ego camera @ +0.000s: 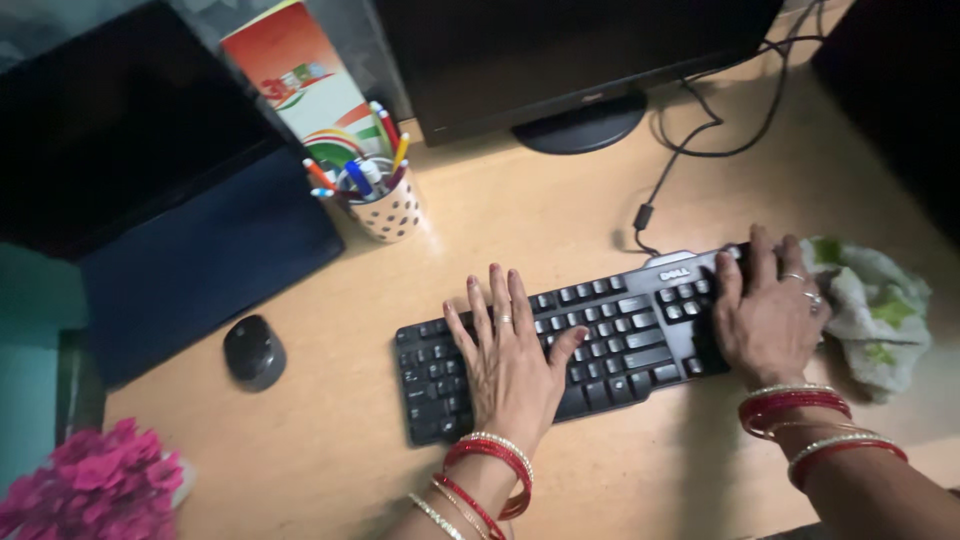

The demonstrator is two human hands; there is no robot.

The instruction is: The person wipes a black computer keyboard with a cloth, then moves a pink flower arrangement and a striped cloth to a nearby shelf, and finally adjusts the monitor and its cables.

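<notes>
Here I see my left hand flat, fingers spread, on the black plastic keyboard; right hand pressing its end, beside a crumpled cloth.

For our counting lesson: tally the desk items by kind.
Keyboard: 1
Mouse: 1
Monitor: 1
Pen cup: 1
Cloth: 1
Total: 5
</notes>
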